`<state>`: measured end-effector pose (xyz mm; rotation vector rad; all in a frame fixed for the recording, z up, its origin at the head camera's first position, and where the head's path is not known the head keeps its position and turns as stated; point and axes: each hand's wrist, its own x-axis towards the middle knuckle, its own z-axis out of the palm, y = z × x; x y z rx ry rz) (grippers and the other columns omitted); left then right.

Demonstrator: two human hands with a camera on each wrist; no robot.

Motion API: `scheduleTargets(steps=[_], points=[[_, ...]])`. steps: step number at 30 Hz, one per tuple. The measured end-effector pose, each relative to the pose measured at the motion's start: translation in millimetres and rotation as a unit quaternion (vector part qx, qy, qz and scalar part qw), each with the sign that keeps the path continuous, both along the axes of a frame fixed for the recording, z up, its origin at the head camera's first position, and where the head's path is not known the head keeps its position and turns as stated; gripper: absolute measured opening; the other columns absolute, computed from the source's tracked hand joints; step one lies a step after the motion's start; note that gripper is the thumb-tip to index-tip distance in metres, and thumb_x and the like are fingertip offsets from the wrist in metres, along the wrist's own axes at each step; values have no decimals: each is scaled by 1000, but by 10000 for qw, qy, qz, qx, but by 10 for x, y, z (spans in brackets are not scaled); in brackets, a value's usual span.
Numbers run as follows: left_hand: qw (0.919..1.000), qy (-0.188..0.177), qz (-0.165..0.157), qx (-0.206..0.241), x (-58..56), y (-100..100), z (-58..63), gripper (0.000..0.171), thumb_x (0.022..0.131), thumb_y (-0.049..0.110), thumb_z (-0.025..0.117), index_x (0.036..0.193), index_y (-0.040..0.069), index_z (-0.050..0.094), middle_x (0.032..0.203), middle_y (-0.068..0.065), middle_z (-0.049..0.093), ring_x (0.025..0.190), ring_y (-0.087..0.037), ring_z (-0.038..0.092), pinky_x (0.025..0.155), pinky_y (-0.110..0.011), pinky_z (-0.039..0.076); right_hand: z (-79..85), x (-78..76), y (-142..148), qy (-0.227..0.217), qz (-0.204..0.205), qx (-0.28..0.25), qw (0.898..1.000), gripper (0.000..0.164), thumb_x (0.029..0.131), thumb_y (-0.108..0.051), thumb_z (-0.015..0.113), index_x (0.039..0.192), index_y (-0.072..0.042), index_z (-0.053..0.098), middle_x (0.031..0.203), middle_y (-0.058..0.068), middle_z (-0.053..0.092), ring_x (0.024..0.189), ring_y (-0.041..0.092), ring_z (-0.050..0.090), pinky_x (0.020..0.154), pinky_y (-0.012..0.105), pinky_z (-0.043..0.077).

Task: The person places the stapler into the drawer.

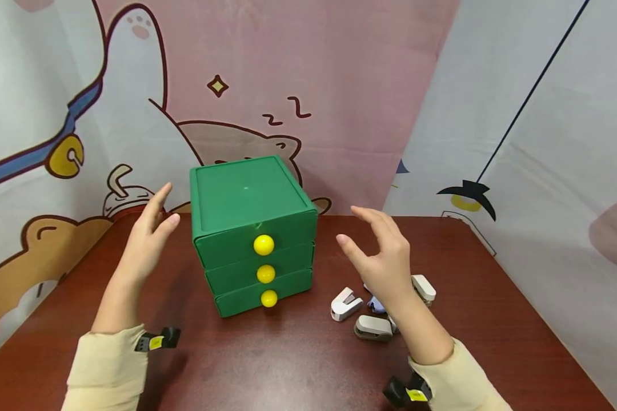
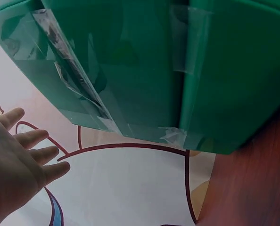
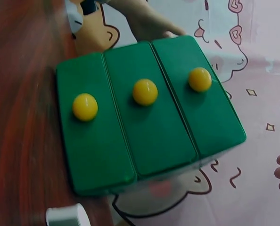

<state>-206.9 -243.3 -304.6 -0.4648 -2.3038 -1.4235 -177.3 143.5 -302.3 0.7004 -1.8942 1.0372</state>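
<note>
Now: our left hand (image 1: 143, 242) and right hand (image 1: 385, 262), fingers loose, holding nothing | Where: green drawer box (image 1: 247, 197) on the table (image 1: 267, 371), between our hands | Best way: we should press both sides gently and evenly, and not bump the yellow knobs (image 1: 265, 273).

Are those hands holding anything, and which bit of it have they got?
Nothing is held. The left hand and the right hand are both empty, with the green drawer box between them, touched by neither.
</note>
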Motion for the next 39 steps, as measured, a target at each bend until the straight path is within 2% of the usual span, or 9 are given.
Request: scheduleTargets(steps=[3, 11, 17, 23, 30, 33, 35, 39], points=[[10000, 30, -33, 53, 0, 17, -4, 59, 100, 23, 47, 154, 17, 24, 156, -9, 21, 142, -29, 16, 110, -52, 13, -29, 9, -97, -18, 167, -45, 9998, 41, 82, -18, 74, 120, -5, 65, 114, 5, 64, 108, 20, 56, 92, 34, 41], [9997, 95, -156, 158, -37, 63, -13, 59, 99, 18, 47, 153, 15, 24, 155, -11, 23, 141, -29, 19, 111, -44, 16, -108, 32, -330, -110, 586, -82, 9982, 40, 80, -11, 77, 117, -4, 65, 111, 5, 64, 102, 19, 57, 88, 32, 44], [9996, -136, -171, 169, -54, 82, -32, 60, 100, 22, 47, 154, 18, 22, 155, -11, 24, 141, -30, 21, 109, -40, 22, -167, 44, -473, -198, 866, -119, 9960, 39, 79, -12, 78, 114, 1, 65, 106, 11, 65, 98, 22, 59, 86, 31, 46], [9993, -229, -235, 175, -74, 107, -57, 60, 101, 23, 47, 154, 16, 21, 155, -13, 24, 140, -32, 22, 107, -38, 25, -210, 55, -602, -237, 1016, -171, 9944, 37, 79, -12, 78, 112, -1, 65, 103, 10, 65, 96, 21, 60, 84, 34, 47], [9987, -130, -407, 277, -81, 116, -81, 59, 101, 20, 45, 154, 12, 21, 154, -16, 24, 137, -38, 26, 99, -21, 29, -238, 68, -780, -429, 1125, -274, 9923, 36, 79, -14, 79, 110, -3, 66, 101, 8, 65, 94, 17, 60, 76, 36, 49], [9981, -85, -506, 346, -84, 121, -90, 57, 101, 18, 44, 153, 10, 21, 153, -18, 25, 137, -38, 26, 99, -19, 30, -251, 66, -844, -392, 1204, -308, 9915, 36, 78, -12, 80, 109, -3, 66, 99, 8, 66, 91, 18, 61, 76, 33, 49], [9977, -62, -560, 380, -90, 124, -96, 56, 101, 17, 44, 153, 10, 23, 153, -18, 26, 137, -36, 27, 99, -20, 30, -270, 58, -879, -370, 1265, -317, 9908, 35, 77, -11, 80, 109, -2, 66, 98, 8, 66, 90, 20, 61, 79, 31, 49], [9970, 0, -657, 412, -110, 130, -116, 54, 101, 16, 43, 152, 10, 26, 151, -17, 31, 135, -25, 33, 98, -23, 31, -309, 38, -927, -411, 1263, -291, 9907, 35, 77, -10, 81, 108, -4, 66, 95, 8, 65, 86, 20, 60, 77, 31, 50]])
